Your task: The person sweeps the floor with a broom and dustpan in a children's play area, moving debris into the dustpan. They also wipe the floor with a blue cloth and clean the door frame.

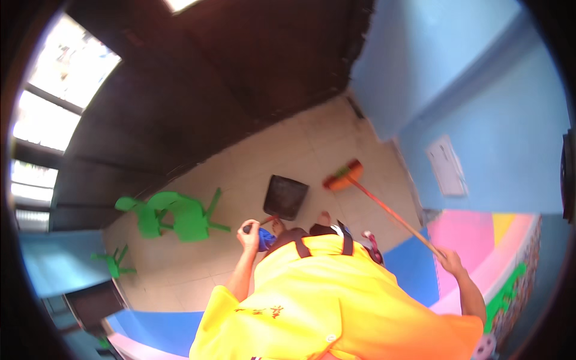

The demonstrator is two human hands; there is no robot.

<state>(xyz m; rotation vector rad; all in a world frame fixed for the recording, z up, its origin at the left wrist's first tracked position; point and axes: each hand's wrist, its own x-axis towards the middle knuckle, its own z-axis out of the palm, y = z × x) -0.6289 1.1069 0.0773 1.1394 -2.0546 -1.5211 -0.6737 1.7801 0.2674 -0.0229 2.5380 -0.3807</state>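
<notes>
My right hand is closed round the upper end of a long reddish-orange handle. At its far end is the broom, its orange and dark red head down on the tiled floor, ahead and right of my feet. My left hand grips the dark end of the handle of a black dustpan. The pan rests on the floor just ahead of my feet, and what lies in it is too blurred to make out. Beside my left hand, a blue thing shows against my leg; its kind is unclear.
Green plastic chairs stand on the left, with another green chair farther off. A dark wall runs along the far side; a light blue wall bounds the right. Blue padding and a pink edge lie near me.
</notes>
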